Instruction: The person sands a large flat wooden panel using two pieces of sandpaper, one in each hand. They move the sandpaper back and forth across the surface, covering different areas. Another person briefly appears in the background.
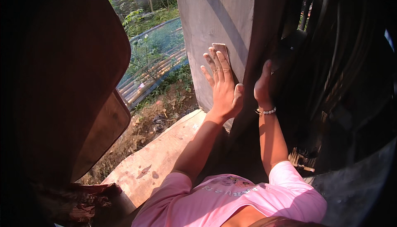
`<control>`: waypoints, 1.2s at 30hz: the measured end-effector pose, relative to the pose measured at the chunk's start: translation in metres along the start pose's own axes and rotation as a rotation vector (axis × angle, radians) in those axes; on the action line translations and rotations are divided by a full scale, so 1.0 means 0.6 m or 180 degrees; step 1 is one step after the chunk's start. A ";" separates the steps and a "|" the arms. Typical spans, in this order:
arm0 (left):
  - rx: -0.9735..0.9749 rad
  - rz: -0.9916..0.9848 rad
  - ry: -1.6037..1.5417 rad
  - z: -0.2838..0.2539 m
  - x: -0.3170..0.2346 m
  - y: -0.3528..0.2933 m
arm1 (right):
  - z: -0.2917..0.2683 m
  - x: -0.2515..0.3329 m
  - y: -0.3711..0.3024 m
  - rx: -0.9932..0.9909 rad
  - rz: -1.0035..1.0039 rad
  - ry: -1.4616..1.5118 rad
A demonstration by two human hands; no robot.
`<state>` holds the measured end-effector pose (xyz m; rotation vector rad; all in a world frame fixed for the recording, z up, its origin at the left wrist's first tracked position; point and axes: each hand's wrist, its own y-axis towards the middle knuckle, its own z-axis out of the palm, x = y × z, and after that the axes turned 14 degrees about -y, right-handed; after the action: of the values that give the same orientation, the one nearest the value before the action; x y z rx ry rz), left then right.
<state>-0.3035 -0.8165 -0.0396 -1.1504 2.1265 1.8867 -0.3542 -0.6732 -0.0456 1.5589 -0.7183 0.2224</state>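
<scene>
A tall grey panel point(215, 8) with a smooth, sunlit face stands upright in front of me. My left hand point(223, 82) lies against that face, fingers stretched and partly spread, pressing a flat brown piece like folded sandpaper point(221, 48) under it. The strip's top end shows past my fingertips; the rest is hidden under the hand. Around the panel's corner, on its dark shaded side, my right hand point(263, 84) rests with fingers pointing up, seen edge-on. It appears to hold nothing, and a pale bead bracelet point(266, 111) circles its wrist.
A dark brown board point(103, 132) with rounded corners looms at the left. Below lies a pale, stained board point(153, 152). Bamboo poles point(161, 63), blue netting point(165, 32) and plants are outside. Deep shadow covers the right, with crumpled brown material point(89, 202) at lower left.
</scene>
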 end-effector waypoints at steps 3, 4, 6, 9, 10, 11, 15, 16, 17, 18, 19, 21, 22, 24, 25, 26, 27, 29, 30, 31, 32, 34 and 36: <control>-0.0005 0.0358 0.0120 0.004 0.001 -0.001 | -0.001 -0.003 -0.010 0.0111 -0.1109 -0.0756; -0.0141 0.0127 0.0056 -0.007 0.011 0.013 | -0.002 -0.007 -0.005 0.0163 -0.0993 -0.0684; -0.0534 -0.0124 -0.0051 -0.023 0.030 0.039 | -0.004 -0.012 0.006 0.0265 -0.0128 -0.0179; -0.0691 -0.0031 -0.0076 -0.026 0.032 0.058 | 0.000 -0.020 0.041 0.0119 0.0357 0.0280; -0.0545 -0.0002 -0.0121 -0.021 0.021 0.049 | 0.002 -0.020 0.049 0.0034 0.0146 0.0172; -0.0353 0.0049 -0.0065 -0.012 0.005 0.040 | 0.006 -0.021 0.056 -0.0053 -0.0141 -0.0036; -0.0240 0.0063 -0.0062 -0.012 -0.014 0.047 | 0.012 -0.013 0.071 -0.0190 -0.0764 -0.0680; -0.0353 0.0074 -0.0127 -0.028 -0.008 0.070 | 0.011 -0.010 0.068 -0.0123 -0.0471 -0.0329; -0.0528 0.0120 -0.0145 -0.039 -0.003 0.086 | 0.011 -0.007 0.077 0.0044 0.0373 0.0467; -0.0492 0.0017 -0.0205 -0.038 -0.002 0.091 | 0.009 -0.004 0.067 0.0060 0.0572 0.0661; -0.0572 0.0030 -0.0245 -0.042 0.003 0.104 | 0.008 -0.003 0.079 0.0064 0.0772 0.0857; -0.0554 0.0157 -0.0162 -0.029 -0.004 0.093 | 0.007 0.001 0.079 -0.0194 -0.0176 0.0028; -0.0451 0.0259 -0.0038 -0.013 -0.018 0.070 | 0.007 0.002 0.081 -0.0335 -0.0670 -0.0393; -0.0320 0.0467 0.0182 -0.005 -0.026 0.062 | 0.007 0.002 0.096 -0.0566 -0.1508 -0.1019; -0.0300 0.0557 0.0272 -0.003 -0.028 0.062 | 0.008 0.003 0.096 -0.0669 -0.1856 -0.1213; -0.0275 0.0793 0.0406 -0.008 -0.030 0.069 | 0.008 0.002 0.110 -0.0699 -0.2064 -0.1175; -0.0354 0.0460 0.0308 -0.015 -0.029 0.079 | 0.010 0.002 0.111 -0.0604 -0.1798 -0.0974; -0.0597 0.0221 0.0195 -0.046 -0.019 0.121 | 0.013 0.003 0.120 -0.0464 -0.1257 -0.0553; -0.0525 0.0083 0.0198 -0.048 -0.022 0.125 | 0.014 0.003 0.119 -0.0468 -0.1211 -0.0631; -0.0567 0.0082 0.0154 -0.050 -0.022 0.129 | 0.015 0.002 0.120 -0.0477 -0.1173 -0.0713; -0.0720 0.0208 0.0082 -0.044 -0.026 0.127 | 0.016 0.001 0.113 -0.0497 -0.1154 -0.0795; -0.0463 0.0336 0.0126 -0.015 -0.039 0.087 | 0.018 -0.003 0.106 -0.0554 -0.1150 -0.0957; -0.0313 0.0590 0.0127 -0.002 -0.038 0.068 | 0.017 -0.008 0.104 -0.0641 -0.1668 -0.1406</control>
<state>-0.3100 -0.8086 0.0061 -1.0484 2.2561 2.0840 -0.3958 -0.6790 0.0017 1.5577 -0.6179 -0.5813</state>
